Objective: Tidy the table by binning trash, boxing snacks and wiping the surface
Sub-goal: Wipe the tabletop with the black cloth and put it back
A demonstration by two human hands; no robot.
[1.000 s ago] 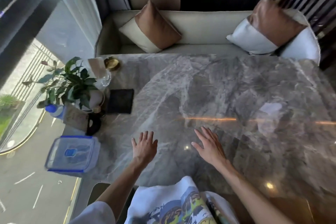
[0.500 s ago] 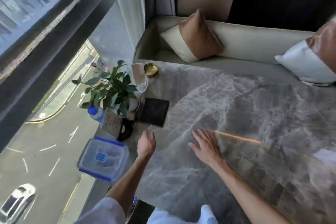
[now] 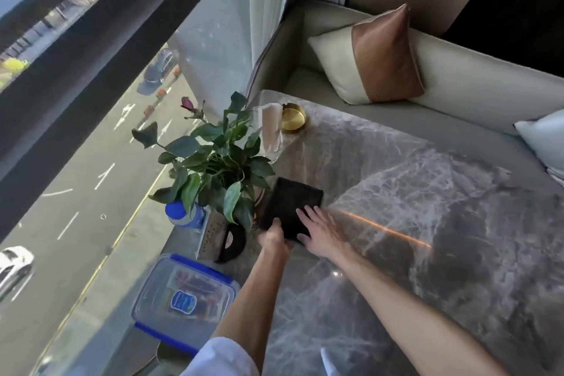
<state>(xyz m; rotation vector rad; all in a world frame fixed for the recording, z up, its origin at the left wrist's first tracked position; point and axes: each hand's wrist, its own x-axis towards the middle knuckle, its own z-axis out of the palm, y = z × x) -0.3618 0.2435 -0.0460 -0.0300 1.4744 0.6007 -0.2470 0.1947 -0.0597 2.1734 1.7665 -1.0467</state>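
A folded black cloth [image 3: 288,207] lies on the grey marble table [image 3: 412,223] beside the plant. My left hand [image 3: 274,238] grips its near left corner. My right hand [image 3: 317,227] rests flat on the cloth's near right part, fingers spread. A clear plastic box with a blue-clipped lid [image 3: 184,299] stands shut at the table's near left corner, with coloured packets inside.
A potted green plant [image 3: 213,159] stands at the table's left edge by the window, with a blue-capped bottle [image 3: 184,215], a small card stand [image 3: 213,235], a clear glass [image 3: 270,131] and a gold dish [image 3: 293,117] nearby. A sofa with cushions [image 3: 375,55] runs along the far side.
Both hands have moved forward and left from the bare table onto the black cloth; my left hand has taken hold of its corner. The view has swung left.
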